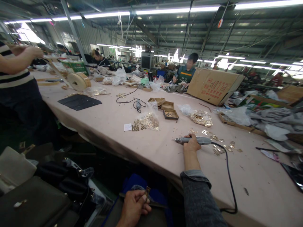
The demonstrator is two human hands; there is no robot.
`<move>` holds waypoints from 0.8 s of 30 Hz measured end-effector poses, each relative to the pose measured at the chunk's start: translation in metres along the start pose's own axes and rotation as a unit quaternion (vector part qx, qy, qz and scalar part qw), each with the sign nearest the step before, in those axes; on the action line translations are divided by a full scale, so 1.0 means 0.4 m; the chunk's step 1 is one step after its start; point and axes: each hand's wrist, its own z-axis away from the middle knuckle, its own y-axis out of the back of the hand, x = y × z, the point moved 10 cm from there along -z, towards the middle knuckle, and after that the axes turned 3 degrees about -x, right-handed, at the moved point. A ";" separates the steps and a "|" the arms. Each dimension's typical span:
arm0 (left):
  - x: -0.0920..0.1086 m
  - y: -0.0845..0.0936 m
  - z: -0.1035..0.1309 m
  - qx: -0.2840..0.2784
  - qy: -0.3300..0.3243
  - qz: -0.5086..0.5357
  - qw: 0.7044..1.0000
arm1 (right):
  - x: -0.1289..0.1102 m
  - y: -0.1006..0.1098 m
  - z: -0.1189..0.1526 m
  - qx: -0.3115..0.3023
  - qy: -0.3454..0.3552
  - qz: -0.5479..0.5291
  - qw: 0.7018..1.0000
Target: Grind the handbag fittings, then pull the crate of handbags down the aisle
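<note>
The right hand point(192, 143) is wrapped around a grey electric screwdriver point(204, 141) above the near part of the tabletop point(153, 149), the tool's tip pointing left and its black cord point(227, 164) looping down to the near edge. The left hand point(136, 204), lower than that edge, pinches a small brass-coloured metal plate point(147, 193) between thumb and fingers, over dark grey material point(155, 217) and blue cloth point(136, 179). Loose metal fittings point(217, 149) lie just right of the screwdriver. Farther in from the near edge are 2 plastic bags of fittings, 1 at left point(150, 121) beside a white label point(127, 127) and 1 at right point(201, 117), with an open box of small metal parts point(170, 114) between them. A second grey screwdriver point(138, 104) lies beyond the left bag. A large cardboard carton point(211, 85) stands tilted by the far edge, near a co-worker point(186, 74). A black sheet point(80, 101) lies toward the tabletop's left end.
</note>
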 end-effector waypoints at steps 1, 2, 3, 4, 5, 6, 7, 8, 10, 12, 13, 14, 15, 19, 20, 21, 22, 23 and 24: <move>0.000 0.000 0.000 0.000 0.000 -0.001 1.000 | -0.001 0.000 0.001 0.001 -0.001 0.001 1.000; 0.001 0.000 0.000 -0.001 0.000 -0.003 1.000 | -0.001 0.000 0.002 0.001 -0.003 0.000 1.000; 0.002 0.000 0.001 0.000 0.000 -0.005 1.000 | -0.001 0.000 0.002 0.002 -0.006 0.000 1.000; 0.003 0.000 0.002 0.001 0.000 -0.006 1.000 | 0.001 0.001 0.002 0.004 -0.009 0.000 1.000; 0.005 0.000 0.003 0.002 0.000 -0.008 1.000 | 0.002 0.003 0.002 0.007 -0.013 0.000 1.000; 0.006 0.001 0.003 0.004 0.001 -0.008 1.000 | 0.003 0.004 0.002 0.009 -0.016 -0.001 1.000; 0.007 0.000 0.004 0.004 0.000 -0.008 1.000 | 0.004 0.004 0.003 0.008 -0.018 -0.001 1.000; 0.008 0.000 0.004 0.004 0.001 -0.008 1.000 | 0.003 0.003 0.003 0.007 -0.018 -0.001 1.000; 0.008 -0.001 0.004 0.005 0.000 -0.003 1.000 | -0.001 0.002 0.005 0.004 -0.011 0.000 1.000; 0.008 0.000 0.004 0.007 0.001 0.000 1.000 | -0.005 0.002 0.009 0.007 -0.005 0.001 1.000; 0.008 0.000 0.004 0.007 0.001 -0.001 1.000 | -0.006 0.003 0.011 0.010 -0.004 0.003 1.000; 0.008 0.000 0.004 0.007 0.001 -0.004 1.000 | -0.007 0.003 0.012 0.010 -0.005 0.005 1.000; 0.009 -0.001 0.003 0.006 0.000 -0.007 1.000 | -0.006 0.002 0.014 0.008 -0.008 0.008 1.000; 0.011 -0.001 0.002 0.005 -0.003 -0.013 1.000 | -0.005 -0.002 0.016 -0.006 -0.010 0.010 1.000; 0.010 -0.001 0.001 0.004 -0.003 -0.013 1.000 | -0.004 -0.002 0.015 -0.009 -0.011 0.009 1.000; 0.008 0.000 0.001 0.004 -0.002 -0.015 1.000 | -0.004 -0.001 0.014 -0.011 -0.011 0.009 1.000; 0.007 0.000 0.000 0.004 -0.002 -0.015 1.000 | -0.002 0.000 0.013 -0.012 -0.012 0.010 1.000; 0.007 0.000 0.000 0.002 -0.003 -0.014 1.000 | -0.001 0.001 0.012 -0.012 -0.014 0.013 1.000; 0.006 -0.001 0.000 0.001 -0.004 -0.011 1.000 | -0.001 0.002 0.011 -0.011 -0.015 0.015 1.000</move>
